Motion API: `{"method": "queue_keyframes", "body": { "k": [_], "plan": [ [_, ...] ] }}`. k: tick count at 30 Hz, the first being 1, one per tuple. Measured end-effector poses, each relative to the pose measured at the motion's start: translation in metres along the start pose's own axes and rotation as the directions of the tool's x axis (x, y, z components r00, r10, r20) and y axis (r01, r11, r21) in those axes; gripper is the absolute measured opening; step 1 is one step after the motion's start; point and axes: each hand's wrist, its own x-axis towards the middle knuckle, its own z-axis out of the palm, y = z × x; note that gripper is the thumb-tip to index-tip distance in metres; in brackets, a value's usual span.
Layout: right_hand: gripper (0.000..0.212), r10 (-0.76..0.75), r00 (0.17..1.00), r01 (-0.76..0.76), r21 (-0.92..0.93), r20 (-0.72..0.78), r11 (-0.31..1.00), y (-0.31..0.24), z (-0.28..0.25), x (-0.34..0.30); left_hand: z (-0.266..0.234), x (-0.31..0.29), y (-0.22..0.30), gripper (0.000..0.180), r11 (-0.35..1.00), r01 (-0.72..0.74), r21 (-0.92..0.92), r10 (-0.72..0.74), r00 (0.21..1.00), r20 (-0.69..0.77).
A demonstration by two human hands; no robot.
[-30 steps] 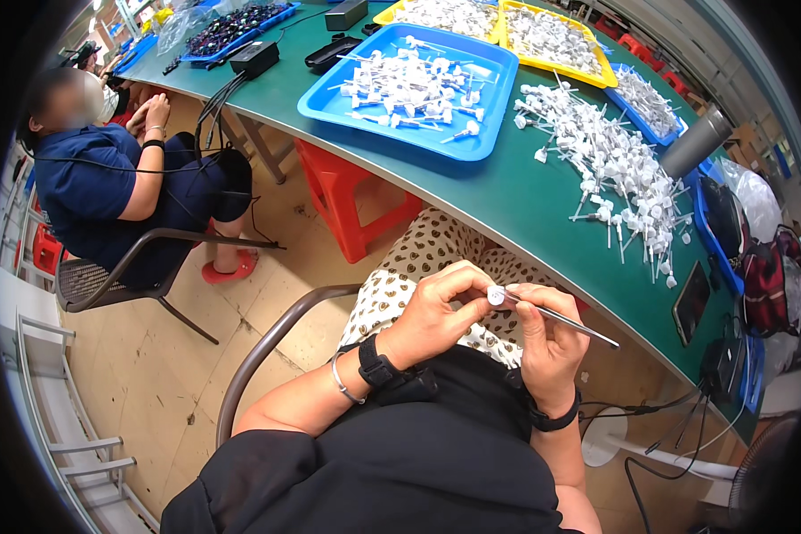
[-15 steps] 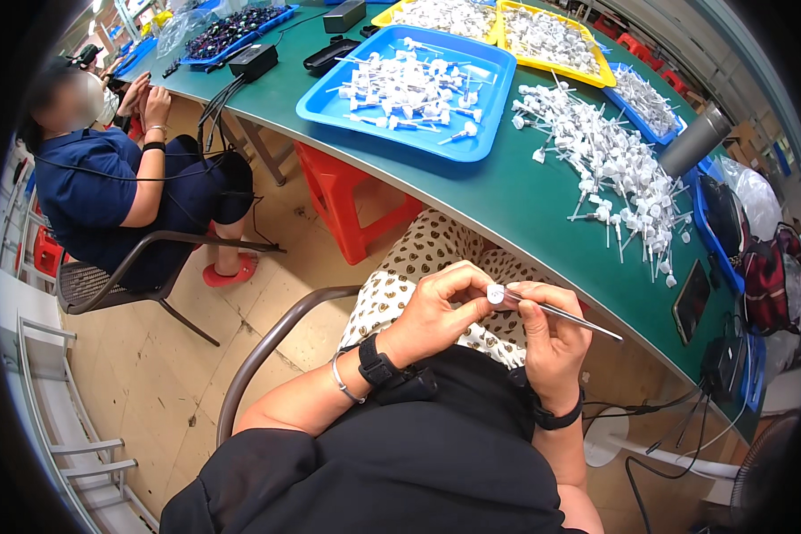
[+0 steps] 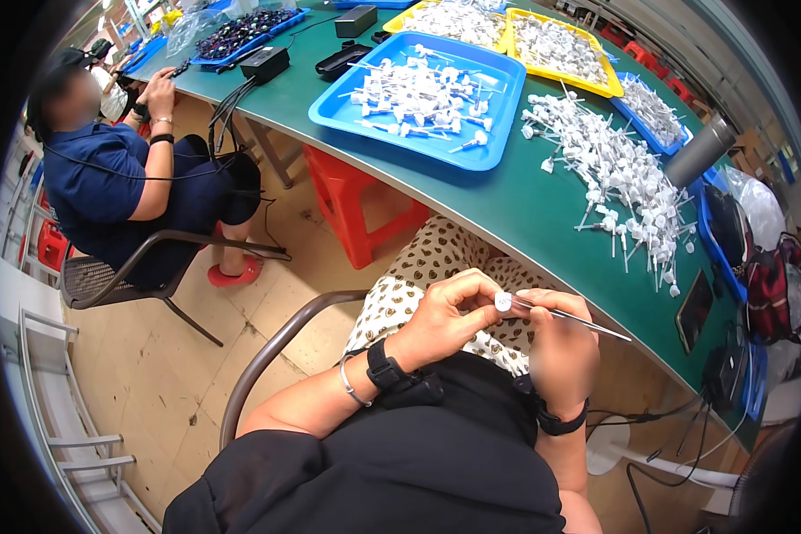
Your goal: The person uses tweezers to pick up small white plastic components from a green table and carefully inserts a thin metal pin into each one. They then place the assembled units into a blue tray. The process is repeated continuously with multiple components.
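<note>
Above my lap, my left hand pinches a small white piece with a round, disc-like head between thumb and fingertips. Close beside it, my right hand is closed on a slim, tweezer-like metal tool. The tool's long end sticks out to the right, and its other end lies near the white piece. My fingers cover where the two meet, so I cannot tell whether they touch. Similar white pieces with thin stems lie in a blue tray and in a loose pile on the green table.
Yellow trays of white parts stand at the back. A grey cylinder, a phone and a plaid bag are at the right. Under the table is a red stool. A co-worker sits at the left.
The view has shifted slightly. My right fingers have moved a little on the metal tool, and the white piece stays in my left hand. The co-worker's hands have moved.
</note>
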Motion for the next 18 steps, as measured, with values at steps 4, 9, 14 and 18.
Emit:
{"method": "queue_keyframes", "body": {
  "k": [4, 9, 14, 18],
  "plan": [
    [0.013, 0.01, 1.0, -0.01, -0.002, 0.004, 1.0, 0.0013, 0.0008, -0.0008, -0.0001, 0.0001, 0.0011, 0.009, 1.0, -0.019, 0.017, 0.02, 1.0, -0.009],
    [0.012, -0.036, 0.999, 0.037, -0.074, 0.003, 0.997, 0.0035, 0.0016, -0.0017, 0.0003, -0.0005, 0.004, 0.007, 0.995, -0.06, 0.083, 0.062, 0.998, -0.028],
    [0.01, -0.148, 0.989, 0.15, -0.193, 0.023, 0.97, 0.0049, 0.0036, 0.0001, 0.0001, -0.0003, 0.0, 0.007, 0.988, -0.084, 0.13, 0.091, 0.995, -0.043],
    [0.009, -0.156, 0.988, 0.15, -0.214, -0.01, 0.965, 0.0061, 0.0065, -0.0016, 0.0006, 0.0002, 0.0009, 0.008, 0.984, -0.101, 0.146, 0.108, 0.993, -0.043]
  ]
}}
